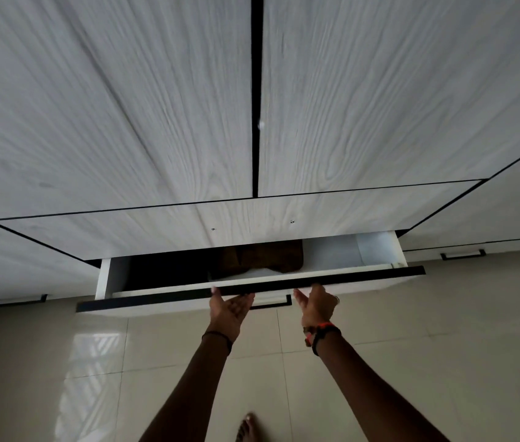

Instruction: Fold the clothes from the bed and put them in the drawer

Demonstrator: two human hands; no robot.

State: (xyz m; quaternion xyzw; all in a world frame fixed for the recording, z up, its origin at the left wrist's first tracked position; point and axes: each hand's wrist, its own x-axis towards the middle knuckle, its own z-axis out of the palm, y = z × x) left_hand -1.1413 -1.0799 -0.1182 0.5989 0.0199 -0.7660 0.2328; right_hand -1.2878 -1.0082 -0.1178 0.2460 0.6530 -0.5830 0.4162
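Wardrobe doors [124, 106], 12 o'clock: pale grey-white wood-grain laminate, matt, streaky texture. Drawer [376, 250], centre: inside walls smooth plain white board; front top edge black matt strip. Brown garment [265, 258] inside: soft cloth, dull, crumpled. Bar handle [462, 255], 3 o'clock: black, matt, metal-looking. Floor tiles [92, 362], 7 o'clock: beige, glossy, smooth, reflecting light patch. Wrist cords [322, 334], 5 o'clock: thread, black and orange.

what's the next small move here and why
Probably push the drawer shut: a brown cloth already lies inside, and the left hand and right hand are open, empty, at its front edge.
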